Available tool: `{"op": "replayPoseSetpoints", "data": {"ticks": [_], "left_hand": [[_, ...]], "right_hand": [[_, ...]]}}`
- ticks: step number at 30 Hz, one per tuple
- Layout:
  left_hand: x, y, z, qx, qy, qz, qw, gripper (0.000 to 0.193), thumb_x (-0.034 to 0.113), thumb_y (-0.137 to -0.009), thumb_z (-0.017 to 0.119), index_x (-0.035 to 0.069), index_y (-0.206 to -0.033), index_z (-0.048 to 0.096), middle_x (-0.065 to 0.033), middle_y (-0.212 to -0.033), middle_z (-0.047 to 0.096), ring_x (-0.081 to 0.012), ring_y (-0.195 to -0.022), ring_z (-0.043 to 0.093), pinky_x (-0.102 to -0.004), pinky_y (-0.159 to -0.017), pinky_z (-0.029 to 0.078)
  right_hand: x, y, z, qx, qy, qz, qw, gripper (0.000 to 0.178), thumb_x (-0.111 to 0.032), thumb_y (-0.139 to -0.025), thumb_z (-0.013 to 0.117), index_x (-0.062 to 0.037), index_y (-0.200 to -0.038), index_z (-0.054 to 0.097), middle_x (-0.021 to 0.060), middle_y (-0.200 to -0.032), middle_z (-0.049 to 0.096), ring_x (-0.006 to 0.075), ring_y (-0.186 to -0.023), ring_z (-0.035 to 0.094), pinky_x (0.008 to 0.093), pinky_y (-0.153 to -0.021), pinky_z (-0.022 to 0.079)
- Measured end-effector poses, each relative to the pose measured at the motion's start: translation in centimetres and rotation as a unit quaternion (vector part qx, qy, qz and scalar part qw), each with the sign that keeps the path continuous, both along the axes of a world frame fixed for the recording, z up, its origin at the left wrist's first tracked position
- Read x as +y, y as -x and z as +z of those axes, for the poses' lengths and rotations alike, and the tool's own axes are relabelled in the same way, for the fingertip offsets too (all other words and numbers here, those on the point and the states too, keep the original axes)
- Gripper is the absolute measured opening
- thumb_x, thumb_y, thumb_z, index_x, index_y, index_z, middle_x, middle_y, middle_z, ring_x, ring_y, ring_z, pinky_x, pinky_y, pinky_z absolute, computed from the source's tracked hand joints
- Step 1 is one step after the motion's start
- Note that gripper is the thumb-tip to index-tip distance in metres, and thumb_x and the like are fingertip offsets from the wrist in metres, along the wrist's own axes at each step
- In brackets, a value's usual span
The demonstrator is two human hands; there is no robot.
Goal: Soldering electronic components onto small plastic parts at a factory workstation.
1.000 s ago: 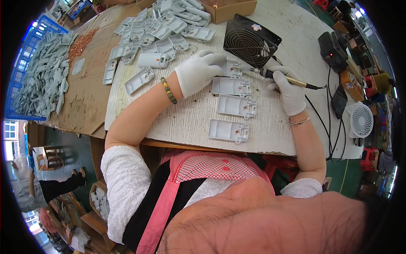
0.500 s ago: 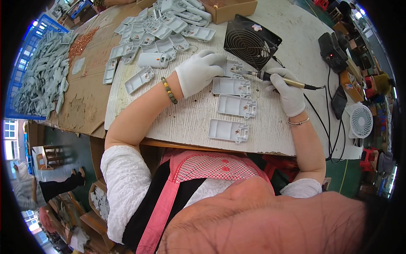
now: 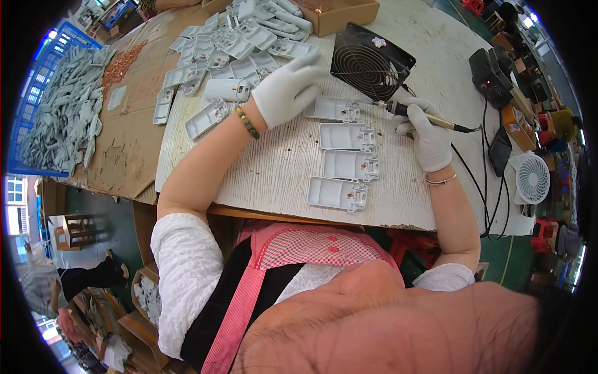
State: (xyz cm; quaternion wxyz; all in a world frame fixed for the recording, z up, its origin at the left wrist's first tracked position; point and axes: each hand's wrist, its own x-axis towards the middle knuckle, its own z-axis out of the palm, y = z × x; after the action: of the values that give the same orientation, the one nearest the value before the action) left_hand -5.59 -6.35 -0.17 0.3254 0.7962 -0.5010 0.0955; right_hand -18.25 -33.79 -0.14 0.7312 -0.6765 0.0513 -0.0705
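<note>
My right hand, in a white glove, grips a soldering iron with a gold handle and black collar. Its tip points left, close to the end of the topmost light grey plastic casing in a column. Below that lie three more such casings, the middle ones and the lowest, each with small metal contacts at its right end. My gloved left hand is above the table, left of the topmost casing, fingers stretched toward the black fan. I see nothing held in it.
A black fan with a wire grille stands behind the column. Loose casings are heaped at the far left, beside a cardboard box. A blue crate holds more grey parts. Right are a black soldering station, cables and a white fan.
My left hand has let go of the topmost casing and moved up and left. That casing now lies lower and further left. The soldering iron has shifted slightly right.
</note>
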Motion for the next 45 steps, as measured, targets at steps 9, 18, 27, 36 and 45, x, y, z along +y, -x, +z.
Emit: {"op": "replayPoseSetpoints", "data": {"ticks": [9, 18, 27, 36, 45], "left_hand": [[0.2, -0.8, -0.3, -0.104, -0.061, 0.151, 0.981, 0.050, 0.019, -0.082, 0.059, 0.009, -0.128, 0.042, -0.0186, -0.105, 0.056, -0.0343, -0.087, 0.059, -0.0417, -0.077, 0.048], [1.1, -0.8, -0.2, -0.113, -0.130, 0.238, 0.956, 0.030, 0.025, -0.078, 0.063, 0.011, -0.104, 0.056, -0.0114, -0.086, 0.061, -0.0323, -0.079, 0.060, -0.0408, -0.071, 0.049], [2.1, 0.1, 2.7, 0.072, 0.016, 0.155, 0.985, 0.011, 0.014, -0.077, 0.065, 0.005, -0.082, 0.064, -0.0072, -0.084, 0.060, -0.0205, -0.074, 0.059, -0.0321, -0.065, 0.046], [0.4, 1.7, 1.2, 0.085, -0.010, -0.078, 0.993, 0.009, 0.005, -0.071, 0.069, 0.006, -0.080, 0.067, -0.0100, -0.112, 0.056, -0.0221, -0.096, 0.058, -0.0301, -0.081, 0.048], [0.2, 2.0, 1.4, 0.061, -0.024, -0.077, 0.995, 0.010, 0.005, -0.071, 0.068, 0.007, -0.081, 0.068, -0.0089, -0.110, 0.057, -0.0225, -0.091, 0.059, -0.0294, -0.078, 0.049]], "right_hand": [[-0.1, -0.1, -0.2, -0.005, -0.001, -0.003, 1.000, 0.019, -0.018, -0.090, 0.056, -0.0024, -0.101, 0.060, 0.0063, -0.083, 0.066, 0.0067, -0.062, 0.058, 0.0204, -0.059, 0.048], [-0.2, -0.2, -0.3, -0.012, -0.015, 0.008, 1.000, 0.020, -0.018, -0.090, 0.056, -0.0020, -0.102, 0.060, 0.0079, -0.082, 0.066, 0.0076, -0.061, 0.058, 0.0209, -0.059, 0.048], [-0.5, -0.2, -0.2, -0.035, -0.062, 0.000, 0.997, 0.021, -0.018, -0.091, 0.054, -0.0008, -0.102, 0.059, 0.0103, -0.082, 0.066, 0.0105, -0.061, 0.060, 0.0228, -0.059, 0.050], [-0.7, -0.3, -0.4, -0.040, -0.085, 0.010, 0.996, 0.021, -0.018, -0.091, 0.054, -0.0003, -0.102, 0.059, 0.0106, -0.081, 0.066, 0.0113, -0.062, 0.061, 0.0226, -0.059, 0.050], [-0.1, -0.1, 0.0, -0.006, -0.025, 0.019, 0.999, 0.020, -0.016, -0.089, 0.056, -0.0001, -0.100, 0.060, 0.0092, -0.080, 0.065, 0.0091, -0.064, 0.060, 0.0208, -0.061, 0.049]]}}
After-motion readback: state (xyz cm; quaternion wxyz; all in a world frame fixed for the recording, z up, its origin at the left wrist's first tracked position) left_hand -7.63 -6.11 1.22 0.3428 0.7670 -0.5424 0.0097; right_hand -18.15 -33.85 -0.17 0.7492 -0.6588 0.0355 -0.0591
